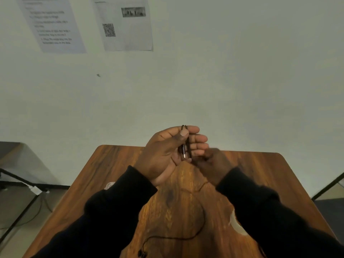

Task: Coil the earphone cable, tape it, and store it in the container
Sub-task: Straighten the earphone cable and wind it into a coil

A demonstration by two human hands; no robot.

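left hand [173,151] fingers [200,139] half-curled, cable [187,144] looped

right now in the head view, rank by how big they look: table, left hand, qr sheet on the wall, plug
1. table
2. qr sheet and left hand: about alike; the hand is far nearer the camera, so no ranking
3. plug, pinned by the left thumb
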